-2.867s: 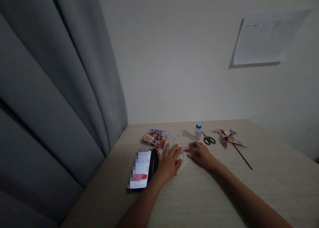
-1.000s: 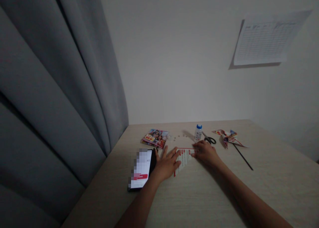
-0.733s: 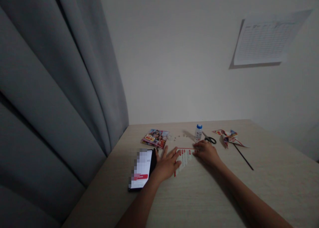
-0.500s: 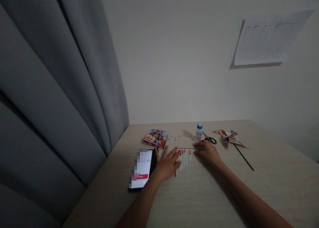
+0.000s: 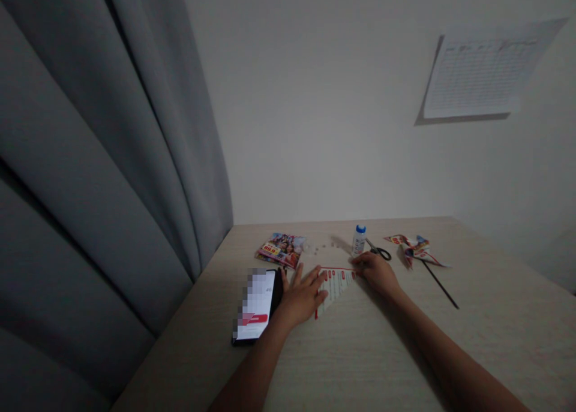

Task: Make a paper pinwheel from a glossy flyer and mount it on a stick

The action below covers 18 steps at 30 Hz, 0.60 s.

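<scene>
A printed paper folded into a triangle (image 5: 335,286), white with red edging, lies on the table between my hands. My left hand (image 5: 302,297) rests with spread fingers on its left edge and on the table beside it. My right hand (image 5: 375,274) is at the paper's right corner, its fingers bent and closed together on the tip. Just beyond my right hand stands a small clear bottle with a blue cap (image 5: 359,241), and scissors with dark handles (image 5: 382,253) lie beside it. A phone (image 5: 256,310) with a lit screen lies left of my left hand.
Colourful printed leaflets (image 5: 283,248) are stacked at the back left, with small bits (image 5: 317,249) to their right. A paper pinwheel (image 5: 411,250) on a dark stick lies on the right. A grey curtain (image 5: 112,160) borders the table's left side; a printed sheet (image 5: 477,73) hangs on the wall.
My right hand has shifted very slightly to the right along the paper's corner. My left hand and the other things have stayed in place.
</scene>
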Each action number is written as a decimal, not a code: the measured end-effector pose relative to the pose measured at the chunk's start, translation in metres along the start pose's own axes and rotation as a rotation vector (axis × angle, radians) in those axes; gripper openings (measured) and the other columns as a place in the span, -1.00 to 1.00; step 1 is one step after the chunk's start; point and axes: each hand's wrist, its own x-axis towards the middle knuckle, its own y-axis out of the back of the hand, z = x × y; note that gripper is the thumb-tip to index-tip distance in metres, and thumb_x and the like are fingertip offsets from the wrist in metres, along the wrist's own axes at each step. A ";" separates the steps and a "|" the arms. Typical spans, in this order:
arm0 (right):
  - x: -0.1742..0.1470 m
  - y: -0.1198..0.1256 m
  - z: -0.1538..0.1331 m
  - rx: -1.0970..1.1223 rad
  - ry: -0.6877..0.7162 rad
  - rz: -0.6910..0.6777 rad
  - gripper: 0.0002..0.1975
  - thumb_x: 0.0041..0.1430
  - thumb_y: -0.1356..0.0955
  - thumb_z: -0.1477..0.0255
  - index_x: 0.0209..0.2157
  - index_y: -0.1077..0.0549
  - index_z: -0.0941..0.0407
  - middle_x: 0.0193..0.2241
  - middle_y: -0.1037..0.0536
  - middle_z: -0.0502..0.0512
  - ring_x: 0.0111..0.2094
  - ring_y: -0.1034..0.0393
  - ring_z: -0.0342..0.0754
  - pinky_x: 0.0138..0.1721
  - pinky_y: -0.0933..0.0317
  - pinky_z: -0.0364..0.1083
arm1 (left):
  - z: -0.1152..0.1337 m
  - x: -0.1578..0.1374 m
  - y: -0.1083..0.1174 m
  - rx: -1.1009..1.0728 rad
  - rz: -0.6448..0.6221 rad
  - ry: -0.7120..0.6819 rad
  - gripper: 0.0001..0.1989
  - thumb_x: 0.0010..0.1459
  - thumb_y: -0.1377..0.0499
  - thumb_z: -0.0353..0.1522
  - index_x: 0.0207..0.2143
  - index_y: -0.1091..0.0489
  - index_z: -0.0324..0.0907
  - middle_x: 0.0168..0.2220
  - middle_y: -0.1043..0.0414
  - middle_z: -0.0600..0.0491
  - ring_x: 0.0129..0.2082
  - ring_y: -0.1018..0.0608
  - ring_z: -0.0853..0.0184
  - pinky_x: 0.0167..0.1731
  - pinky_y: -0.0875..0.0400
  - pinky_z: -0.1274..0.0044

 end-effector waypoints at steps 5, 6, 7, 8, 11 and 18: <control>0.000 0.000 -0.001 -0.017 -0.018 0.018 -0.70 0.05 -0.38 0.51 -0.18 -0.66 0.01 -0.09 -0.65 0.12 -0.02 -0.50 0.07 0.02 -0.28 -0.06 | 0.000 0.000 0.000 0.014 0.003 0.003 -0.44 0.39 0.13 0.02 0.40 -0.02 0.28 0.47 0.08 0.22 0.47 0.20 -0.12 0.20 0.55 -0.29; 0.000 0.000 -0.001 -0.021 -0.018 0.020 -0.71 0.06 -0.38 0.51 -0.19 -0.67 0.00 -0.10 -0.65 0.11 -0.03 -0.50 0.06 0.01 -0.28 -0.06 | -0.001 0.000 -0.001 0.012 0.003 0.002 -0.44 0.39 0.13 0.02 0.40 -0.02 0.28 0.47 0.08 0.22 0.47 0.21 -0.13 0.19 0.56 -0.30; 0.000 -0.001 -0.002 -0.027 -0.023 0.025 -0.71 0.06 -0.38 0.51 -0.20 -0.67 0.00 -0.10 -0.65 0.11 -0.03 -0.50 0.05 0.00 -0.28 -0.07 | -0.001 0.001 -0.001 0.009 0.004 0.000 -0.44 0.39 0.14 0.02 0.40 -0.01 0.28 0.47 0.08 0.23 0.47 0.21 -0.13 0.19 0.56 -0.30; 0.000 -0.001 -0.002 -0.035 -0.032 0.031 -0.71 0.07 -0.38 0.51 -0.20 -0.67 0.00 -0.10 -0.65 0.11 -0.04 -0.51 0.05 0.00 -0.28 -0.08 | -0.001 0.001 -0.001 0.006 0.005 0.000 -0.44 0.39 0.14 0.02 0.40 -0.01 0.29 0.47 0.08 0.23 0.47 0.21 -0.13 0.18 0.57 -0.31; 0.000 -0.001 -0.004 -0.062 -0.072 0.043 -0.71 0.10 -0.36 0.51 -0.20 -0.67 -0.01 -0.11 -0.64 0.13 -0.08 -0.52 0.05 -0.05 -0.27 -0.09 | -0.001 0.001 -0.002 0.011 0.006 0.001 -0.44 0.39 0.15 0.02 0.40 0.01 0.30 0.47 0.09 0.24 0.47 0.21 -0.12 0.18 0.57 -0.31; 0.003 -0.002 -0.003 -0.087 -0.121 -0.001 -0.73 0.15 -0.36 0.45 -0.19 -0.68 -0.03 -0.14 -0.66 0.12 -0.13 -0.53 0.03 -0.16 -0.24 -0.11 | -0.001 0.003 -0.001 0.035 -0.021 0.017 -0.42 0.38 0.14 0.03 0.40 0.00 0.28 0.48 0.12 0.24 0.47 0.22 -0.13 0.21 0.53 -0.30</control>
